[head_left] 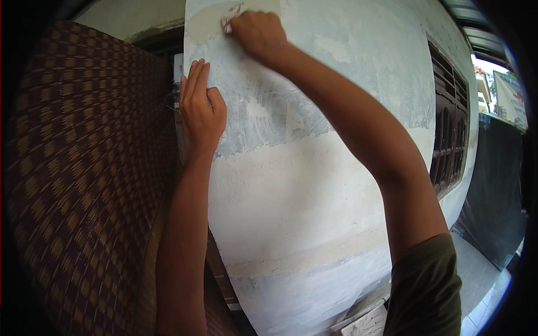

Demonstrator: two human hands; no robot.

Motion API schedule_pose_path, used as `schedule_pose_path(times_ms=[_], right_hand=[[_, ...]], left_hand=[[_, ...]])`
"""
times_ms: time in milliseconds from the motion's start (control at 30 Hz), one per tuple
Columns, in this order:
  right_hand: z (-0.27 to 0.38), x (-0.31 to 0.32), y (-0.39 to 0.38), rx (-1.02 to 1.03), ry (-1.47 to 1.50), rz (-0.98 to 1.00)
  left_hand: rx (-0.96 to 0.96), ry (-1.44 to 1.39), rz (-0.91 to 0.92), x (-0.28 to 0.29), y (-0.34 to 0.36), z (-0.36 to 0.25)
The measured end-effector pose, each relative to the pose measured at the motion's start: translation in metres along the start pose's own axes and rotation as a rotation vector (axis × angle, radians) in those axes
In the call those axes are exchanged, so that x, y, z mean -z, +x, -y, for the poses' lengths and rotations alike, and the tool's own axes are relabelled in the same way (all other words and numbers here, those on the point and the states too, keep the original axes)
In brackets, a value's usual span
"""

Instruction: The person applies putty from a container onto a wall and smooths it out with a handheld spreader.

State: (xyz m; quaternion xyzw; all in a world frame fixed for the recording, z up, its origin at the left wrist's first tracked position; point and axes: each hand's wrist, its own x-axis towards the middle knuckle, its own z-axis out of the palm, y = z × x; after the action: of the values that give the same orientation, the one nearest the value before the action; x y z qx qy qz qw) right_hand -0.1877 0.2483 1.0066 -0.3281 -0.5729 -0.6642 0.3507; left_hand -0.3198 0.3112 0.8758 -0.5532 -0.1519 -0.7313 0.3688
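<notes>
Small pale scrap point(227, 25), likely sandpaper, pressed to upright patchy whitewashed wall point(291, 185), near its top edge

To our left we saw a woven screen point(84, 168) in a brown and tan check, standing close against the edge of the wall. At the right, a dark wooden window point(448, 129) with vertical bars sat in the wall face. Beyond it hung a black sheet point(496, 190), reaching down near a pale tiled floor point(482, 280). Above the window ran a strip of dark roof eave point(476, 33), and past it we made out a bright building point(483, 84) in daylight.
</notes>
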Motion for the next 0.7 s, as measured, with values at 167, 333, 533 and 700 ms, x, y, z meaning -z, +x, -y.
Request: schedule_pose_path(times_ms=[167, 333, 533, 700], right_hand=[[0.068, 0.041, -0.054, 0.0, 0.139, 0.125], [-0.02, 0.018, 0.014, -0.172, -0.022, -0.098], [0.026, 0.009, -0.04, 0.101, 0.096, -0.045], [0.017, 0.038, -0.045, -0.075, 0.127, -0.075]], left_hand=[[0.034, 0.016, -0.009, 0.005, -0.007, 0.007], [-0.004, -0.006, -0.015, -0.002, 0.0, -0.003], [0.015, -0.02, -0.019, 0.001, -0.004, 0.004], [0.014, 0.005, -0.021, 0.001, -0.003, 0.003]])
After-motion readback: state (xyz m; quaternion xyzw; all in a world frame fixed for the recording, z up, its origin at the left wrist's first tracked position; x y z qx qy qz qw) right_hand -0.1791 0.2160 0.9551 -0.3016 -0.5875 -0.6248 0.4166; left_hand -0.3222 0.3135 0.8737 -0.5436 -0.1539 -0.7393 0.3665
